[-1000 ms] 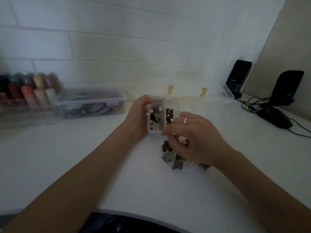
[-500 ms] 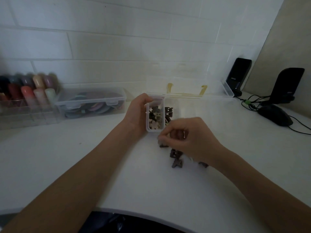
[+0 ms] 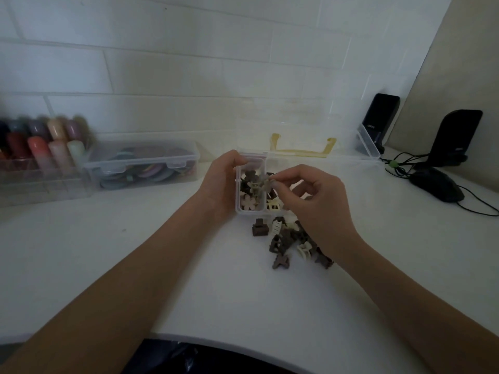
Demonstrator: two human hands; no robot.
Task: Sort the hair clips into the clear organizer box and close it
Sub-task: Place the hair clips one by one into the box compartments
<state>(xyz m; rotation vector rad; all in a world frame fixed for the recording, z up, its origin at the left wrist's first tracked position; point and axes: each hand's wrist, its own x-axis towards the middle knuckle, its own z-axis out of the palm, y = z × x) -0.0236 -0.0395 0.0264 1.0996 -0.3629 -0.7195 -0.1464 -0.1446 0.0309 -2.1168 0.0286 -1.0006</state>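
White counter (image 3: 135,265), tiled wall behind. Clear organizer box (image 3: 249,210) sits mid-counter, lid open and leaning toward the wall. Left hand (image 3: 220,184) grips the box's left edge. Right hand (image 3: 318,201) pinches a flower-shaped hair clip (image 3: 266,183) just above the left compartment, which already holds clips. Loose clip pile (image 3: 289,240) lies on the counter, right in front of the box.

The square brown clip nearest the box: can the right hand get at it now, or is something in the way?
Probably yes. The square brown clip lies alone on the table, nothing over it. But the right hand pinches a flower clip over the organizer box, so it must drop that first.
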